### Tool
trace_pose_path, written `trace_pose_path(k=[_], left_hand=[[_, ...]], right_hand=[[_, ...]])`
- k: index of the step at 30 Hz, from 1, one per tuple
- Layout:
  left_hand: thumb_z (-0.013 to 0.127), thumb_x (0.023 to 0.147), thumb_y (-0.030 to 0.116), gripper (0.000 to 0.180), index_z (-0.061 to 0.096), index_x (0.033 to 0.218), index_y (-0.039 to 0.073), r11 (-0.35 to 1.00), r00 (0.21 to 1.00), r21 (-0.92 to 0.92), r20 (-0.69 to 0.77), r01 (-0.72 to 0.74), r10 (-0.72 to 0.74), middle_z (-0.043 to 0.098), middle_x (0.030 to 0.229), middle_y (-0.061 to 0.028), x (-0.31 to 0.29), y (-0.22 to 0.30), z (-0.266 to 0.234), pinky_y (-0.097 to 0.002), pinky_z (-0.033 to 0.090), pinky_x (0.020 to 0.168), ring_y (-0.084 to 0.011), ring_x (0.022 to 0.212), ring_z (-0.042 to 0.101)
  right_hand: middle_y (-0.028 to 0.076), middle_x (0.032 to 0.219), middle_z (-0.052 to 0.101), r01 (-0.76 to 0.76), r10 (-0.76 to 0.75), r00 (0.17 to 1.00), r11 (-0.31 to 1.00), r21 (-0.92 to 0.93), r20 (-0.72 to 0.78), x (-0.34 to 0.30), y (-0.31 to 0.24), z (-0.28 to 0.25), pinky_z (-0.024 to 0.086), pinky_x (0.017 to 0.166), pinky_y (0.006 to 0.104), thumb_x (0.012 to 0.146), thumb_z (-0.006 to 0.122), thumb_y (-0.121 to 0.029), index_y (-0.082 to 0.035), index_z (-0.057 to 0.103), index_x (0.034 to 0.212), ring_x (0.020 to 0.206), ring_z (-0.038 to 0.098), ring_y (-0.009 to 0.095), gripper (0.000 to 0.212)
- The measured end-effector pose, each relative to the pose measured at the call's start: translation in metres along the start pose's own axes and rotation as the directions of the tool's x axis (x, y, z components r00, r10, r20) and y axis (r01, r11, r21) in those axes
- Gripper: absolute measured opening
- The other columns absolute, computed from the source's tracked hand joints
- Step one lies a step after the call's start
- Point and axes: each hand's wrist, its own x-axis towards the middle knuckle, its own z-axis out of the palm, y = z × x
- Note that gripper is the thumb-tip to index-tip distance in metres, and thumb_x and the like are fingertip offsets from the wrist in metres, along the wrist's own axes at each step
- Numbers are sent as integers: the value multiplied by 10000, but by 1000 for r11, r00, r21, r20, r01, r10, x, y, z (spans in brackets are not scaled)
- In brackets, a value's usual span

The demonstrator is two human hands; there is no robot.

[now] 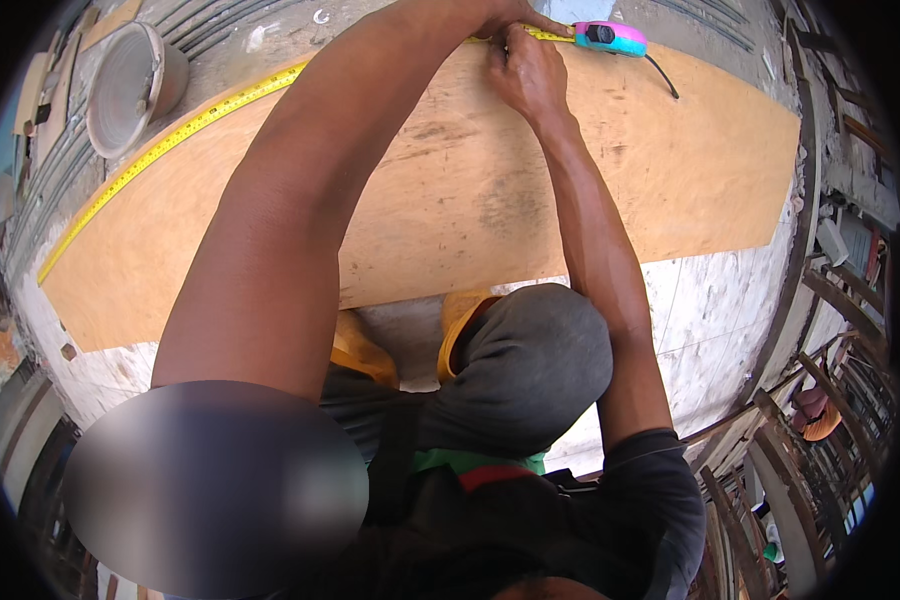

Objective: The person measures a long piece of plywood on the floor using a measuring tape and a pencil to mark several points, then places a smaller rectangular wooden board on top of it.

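Note:
A long yellow tape measure blade [185, 125] runs along the far edge of a plywood sheet [450, 190], from its left corner. The pink and turquoise tape measure case [612, 38] lies at the blade's right end, a dark strap trailing from it. My left hand [510, 14] reaches across from the left and presses the blade near the case, one finger stretched along it; the picture's upper edge cuts off part of the hand. Against the blade just below it, my right hand [532, 75] is closed with the thumb raised. Whatever its fingers hold is hidden.
A whitish round bucket [135, 90] lies tipped at the far left, beside several thin metal rods [205, 25]. Under the plywood is a pale, stained surface [700, 310]. Yellow boots [460, 325] stand at the near edge. Timber pieces [840, 300] clutter the right side.

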Motion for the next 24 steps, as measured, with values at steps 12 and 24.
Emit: trace_pose_path(k=[12, 24], left_hand=[[610, 741, -228, 1243, 146, 1451, 680, 669, 930, 646, 258, -368, 263, 682, 1093, -96, -40, 35, -29, -395, 580, 752, -226, 980, 684], [605, 681, -233, 1243, 217, 1459, 655, 733, 955, 617, 243, -287, 170, 678, 995, -88, -23, 17, -10, -415, 543, 699, -242, 886, 675]], right_hand=[[213, 769, 692, -28, 26, 999, 994, 108, 27, -33, -4, -14, 517, 655, 524, 959, 528, -218, -88, 550, 1048, 733, 678, 423, 159], [141, 1169, 616, -13, -44, 970, 973, -231, -239, -3, 54, -102, 547, 694, 458, 814, 738, -232, -122, 563, 1115, 904, 676, 351, 365]])
